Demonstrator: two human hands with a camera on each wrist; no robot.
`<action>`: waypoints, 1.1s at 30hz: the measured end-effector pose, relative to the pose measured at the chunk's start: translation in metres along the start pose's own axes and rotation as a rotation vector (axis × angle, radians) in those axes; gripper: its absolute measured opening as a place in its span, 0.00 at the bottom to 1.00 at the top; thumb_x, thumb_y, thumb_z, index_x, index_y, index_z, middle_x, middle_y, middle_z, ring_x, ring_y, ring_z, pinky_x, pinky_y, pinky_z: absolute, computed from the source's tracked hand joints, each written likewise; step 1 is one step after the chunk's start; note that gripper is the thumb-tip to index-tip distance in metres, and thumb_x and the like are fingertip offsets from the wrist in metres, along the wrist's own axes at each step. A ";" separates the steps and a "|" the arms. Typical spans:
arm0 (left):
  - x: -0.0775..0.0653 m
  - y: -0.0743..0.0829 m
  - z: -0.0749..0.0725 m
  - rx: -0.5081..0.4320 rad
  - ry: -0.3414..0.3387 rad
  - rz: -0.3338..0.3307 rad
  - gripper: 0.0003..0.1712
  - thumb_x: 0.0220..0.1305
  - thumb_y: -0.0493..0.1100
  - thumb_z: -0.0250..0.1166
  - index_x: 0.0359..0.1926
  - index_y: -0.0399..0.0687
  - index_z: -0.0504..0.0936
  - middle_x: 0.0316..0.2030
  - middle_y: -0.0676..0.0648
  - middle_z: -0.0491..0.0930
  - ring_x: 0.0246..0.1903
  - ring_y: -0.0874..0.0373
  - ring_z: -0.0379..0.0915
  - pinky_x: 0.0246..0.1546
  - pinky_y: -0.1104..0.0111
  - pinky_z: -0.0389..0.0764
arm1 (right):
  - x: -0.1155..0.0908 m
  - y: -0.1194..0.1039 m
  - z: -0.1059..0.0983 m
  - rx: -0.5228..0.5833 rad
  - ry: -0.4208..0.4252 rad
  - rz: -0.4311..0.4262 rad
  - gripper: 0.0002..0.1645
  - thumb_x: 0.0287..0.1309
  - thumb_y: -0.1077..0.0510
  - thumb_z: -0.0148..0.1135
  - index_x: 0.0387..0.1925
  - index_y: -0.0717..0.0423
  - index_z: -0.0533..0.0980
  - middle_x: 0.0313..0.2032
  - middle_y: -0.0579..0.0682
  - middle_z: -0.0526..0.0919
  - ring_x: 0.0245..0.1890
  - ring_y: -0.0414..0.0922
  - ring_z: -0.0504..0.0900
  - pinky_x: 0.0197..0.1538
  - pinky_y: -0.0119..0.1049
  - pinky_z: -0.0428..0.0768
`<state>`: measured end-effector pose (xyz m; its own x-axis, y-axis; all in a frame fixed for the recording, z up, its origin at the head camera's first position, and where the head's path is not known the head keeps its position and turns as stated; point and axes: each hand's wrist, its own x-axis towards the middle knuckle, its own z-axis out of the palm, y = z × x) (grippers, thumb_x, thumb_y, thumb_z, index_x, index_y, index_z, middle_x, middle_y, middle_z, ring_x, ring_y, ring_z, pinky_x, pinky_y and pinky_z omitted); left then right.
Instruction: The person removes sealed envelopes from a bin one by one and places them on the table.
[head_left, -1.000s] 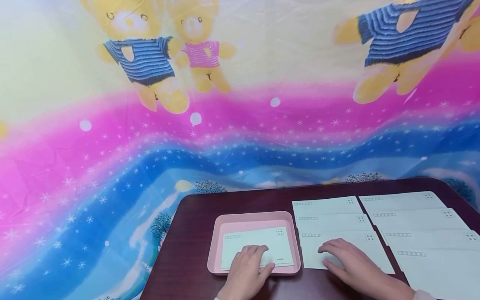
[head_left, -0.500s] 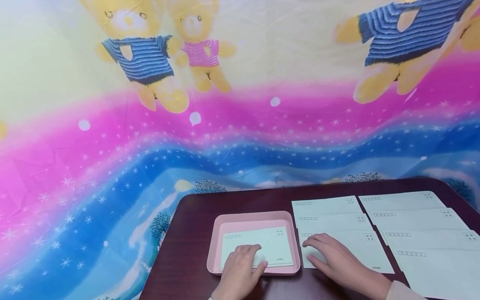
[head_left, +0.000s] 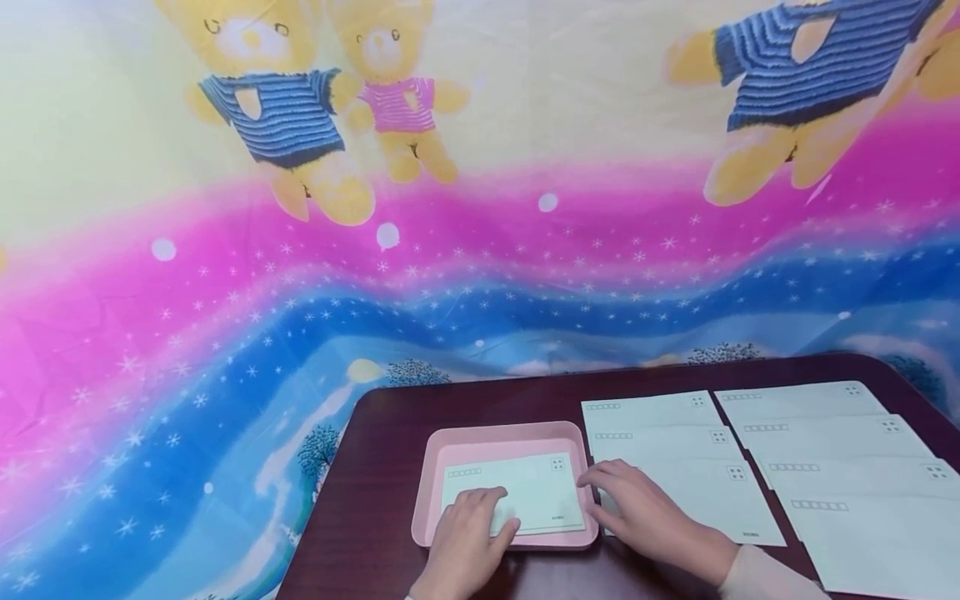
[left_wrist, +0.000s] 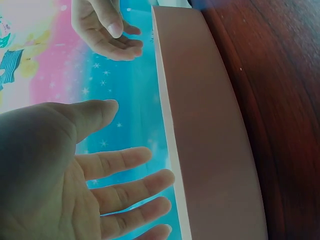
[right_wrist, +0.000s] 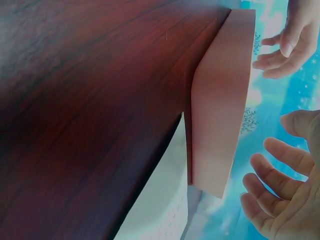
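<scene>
A pink tray (head_left: pixel 504 432) holds a pale envelope (head_left: pixel 536 492) printed with a row of small boxes and a stamp square. Over the tray's near left part hovers my left hand (head_left: pixel 463 537), fingers spread and loosely bent; in the left wrist view it shows no object in its grasp, close above the tray's side wall (left_wrist: pixel 205 110). My right hand (head_left: pixel 645 510) hangs at the tray's right rim, above the nearest loose envelope (head_left: pixel 712 508). Its fingers (right_wrist: pixel 277 180) are relaxed and hold nothing in the right wrist view.
Right of the tray, three overlapping envelopes (head_left: pixel 652 410) form one column. A second column of several envelopes (head_left: pixel 870 533) lies further right. The dark red-brown table (head_left: pixel 390 467) ends before a hanging cloth (head_left: pixel 525 275) printed with bears.
My right hand has moved left, from above the middle envelope column to the tray's right rim. My left hand has shifted slightly left. The envelopes and tray stay in place.
</scene>
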<state>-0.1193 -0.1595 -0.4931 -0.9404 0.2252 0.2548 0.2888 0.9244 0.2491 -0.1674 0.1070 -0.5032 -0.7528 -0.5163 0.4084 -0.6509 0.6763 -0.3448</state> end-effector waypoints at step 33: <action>0.011 -0.019 0.004 0.010 0.011 -0.058 0.23 0.64 0.55 0.68 0.54 0.49 0.83 0.49 0.47 0.86 0.51 0.49 0.81 0.46 0.54 0.80 | 0.052 -0.018 0.048 0.060 -0.197 0.022 0.33 0.56 0.54 0.73 0.63 0.58 0.75 0.57 0.55 0.81 0.60 0.53 0.79 0.63 0.52 0.77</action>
<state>-0.1363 -0.1733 -0.4988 -0.9535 0.1675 0.2505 0.2319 0.9388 0.2548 -0.1996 0.0426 -0.5159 -0.7677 -0.5986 0.2289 -0.6344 0.6593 -0.4036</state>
